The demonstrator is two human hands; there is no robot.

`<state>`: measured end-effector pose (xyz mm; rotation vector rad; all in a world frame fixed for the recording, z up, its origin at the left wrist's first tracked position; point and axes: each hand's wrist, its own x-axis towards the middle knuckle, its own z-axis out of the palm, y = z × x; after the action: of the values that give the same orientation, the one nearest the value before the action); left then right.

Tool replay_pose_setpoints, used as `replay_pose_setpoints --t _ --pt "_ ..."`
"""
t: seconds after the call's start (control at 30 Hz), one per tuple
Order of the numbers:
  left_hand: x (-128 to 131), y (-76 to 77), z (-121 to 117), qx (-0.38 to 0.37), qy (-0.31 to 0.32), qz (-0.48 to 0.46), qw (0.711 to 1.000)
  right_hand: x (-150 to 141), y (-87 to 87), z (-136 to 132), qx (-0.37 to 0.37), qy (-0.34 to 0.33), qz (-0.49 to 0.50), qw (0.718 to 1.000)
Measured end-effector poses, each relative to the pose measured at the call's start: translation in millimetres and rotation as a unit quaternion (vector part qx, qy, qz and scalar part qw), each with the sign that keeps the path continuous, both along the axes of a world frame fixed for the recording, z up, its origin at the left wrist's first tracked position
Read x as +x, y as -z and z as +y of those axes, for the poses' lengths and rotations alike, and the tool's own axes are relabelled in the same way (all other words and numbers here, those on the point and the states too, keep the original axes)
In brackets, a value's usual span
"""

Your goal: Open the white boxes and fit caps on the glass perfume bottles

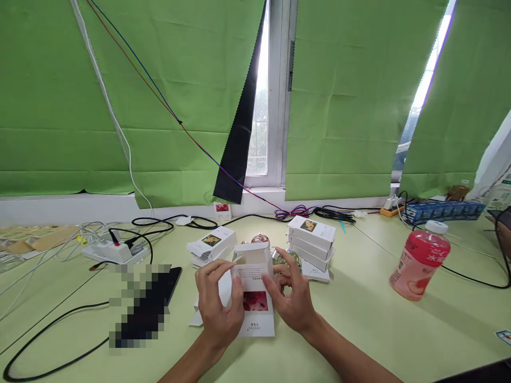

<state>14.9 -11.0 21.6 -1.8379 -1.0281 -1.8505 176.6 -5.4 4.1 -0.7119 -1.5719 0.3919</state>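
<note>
In the head view, an open white carton with a red picture panel [255, 319] is between the two hands, above the near part of the bench [339, 351]. The left hand [219, 311] grips its left side, with the thumb on the front and the fingers bent near the upper edge. The right hand [296, 302] puts its thumb at the right edge, and its fingers are curved; I cannot tell whether they pinch the carton from behind. The thumbs on opposite sides probably keep the carton steady and its open top free.

Just behind are a pinkish round bottle [260, 239] and a greenish glass bottle [294, 260], partly hidden, perhaps kept there for easy reach. White cartons lie in a left stack [213, 241] and a right stack [312, 233], one on another, which seems to save room. The pink drink bottle [419, 263] stands well apart at the right, so it does not disturb the hands.
</note>
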Motion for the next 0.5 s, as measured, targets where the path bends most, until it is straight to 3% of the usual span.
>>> replay_pose_setpoints --t 0.17,0.33,0.5 --pt "-2.1 0.5 3.1 -0.073 0.013 -0.048 0.996 0.3 1.2 1.4 -0.027 -0.018 0.029 0.999" --pt "-2.8 1.6 4.0 -0.163 0.076 -0.078 0.981 1.5 -1.8 1.5 -0.058 -0.058 0.054 0.995" --pt "-1.2 3.0 3.7 -0.187 0.094 -0.083 0.974 2.7 -5.5 0.3 -0.074 -0.079 0.057 0.992"
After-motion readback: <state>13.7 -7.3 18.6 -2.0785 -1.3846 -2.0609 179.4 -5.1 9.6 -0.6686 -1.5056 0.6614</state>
